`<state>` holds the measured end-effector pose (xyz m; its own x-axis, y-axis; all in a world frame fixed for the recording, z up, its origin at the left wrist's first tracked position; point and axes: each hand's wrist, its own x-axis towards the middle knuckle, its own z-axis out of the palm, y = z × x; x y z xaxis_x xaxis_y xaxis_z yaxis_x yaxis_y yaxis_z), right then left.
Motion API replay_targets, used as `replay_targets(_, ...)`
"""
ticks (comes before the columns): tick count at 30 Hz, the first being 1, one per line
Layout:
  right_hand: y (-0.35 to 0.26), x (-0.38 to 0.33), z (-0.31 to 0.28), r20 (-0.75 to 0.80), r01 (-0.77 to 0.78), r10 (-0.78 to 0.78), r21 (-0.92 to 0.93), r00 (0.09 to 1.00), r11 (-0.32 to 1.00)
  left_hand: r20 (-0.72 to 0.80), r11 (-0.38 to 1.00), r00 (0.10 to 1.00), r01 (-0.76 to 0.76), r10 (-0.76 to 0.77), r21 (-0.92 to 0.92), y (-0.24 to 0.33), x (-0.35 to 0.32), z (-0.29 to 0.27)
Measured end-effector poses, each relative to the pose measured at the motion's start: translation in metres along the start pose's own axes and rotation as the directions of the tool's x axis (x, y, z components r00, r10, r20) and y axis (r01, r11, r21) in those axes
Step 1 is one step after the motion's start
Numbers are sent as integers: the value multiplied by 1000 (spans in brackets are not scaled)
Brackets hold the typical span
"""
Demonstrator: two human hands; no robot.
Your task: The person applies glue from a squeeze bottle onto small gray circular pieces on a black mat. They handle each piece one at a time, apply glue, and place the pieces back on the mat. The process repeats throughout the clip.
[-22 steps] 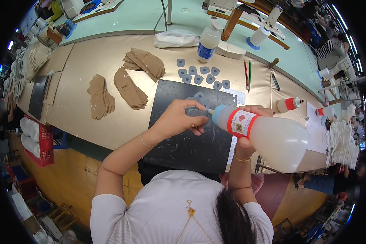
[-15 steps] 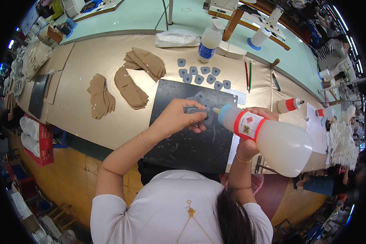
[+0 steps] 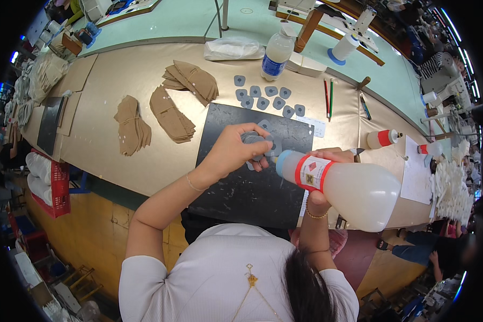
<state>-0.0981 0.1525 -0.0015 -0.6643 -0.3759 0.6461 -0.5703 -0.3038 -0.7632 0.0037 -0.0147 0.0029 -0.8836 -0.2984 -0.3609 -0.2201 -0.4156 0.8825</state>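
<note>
Over the black board (image 3: 228,188), my left hand (image 3: 232,153) is closed on a small stack of grey rounded-square pieces (image 3: 250,138). My right hand (image 3: 333,155) grips a large squeeze bottle (image 3: 362,193) of whitish liquid with a light blue cap and a red-edged label. Tilted on its side, the bottle points its nozzle left at the grey pieces by my left fingers; whether it touches them I cannot tell. A dark-tipped thin tool (image 3: 357,152) pokes out by my right fingers. More grey pieces (image 3: 265,125) lie on the board beyond my left hand.
Several loose grey pieces (image 3: 263,103) lie past the board. Bundles of brown cut pieces (image 3: 172,115) are on the left. A plastic bottle (image 3: 278,51) stands at the back. Pencils (image 3: 329,99), a pen (image 3: 365,107) and a smaller red-labelled bottle (image 3: 381,139) lie to the right.
The squeeze bottle in my right hand has shifted left and slightly down, its nozzle nearer my left hand. My left hand has moved little. A person at the far right has moved.
</note>
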Motion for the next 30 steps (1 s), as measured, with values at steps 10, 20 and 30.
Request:
replay_targets(10,7,-10,-11,-129,-162,182,151,975,975,-147,963,986,-38,79,265,-24,89,-45)
replay_targets(20,4,-5,-25,-119,-193,196,34,973,981,-288,858,934,-38,213,511,-22,186,-64)
replay_targets(30,7,8,-20,-141,-175,178,36,974,984,-17,968,997,62,-69,-245,-4,84,-47)
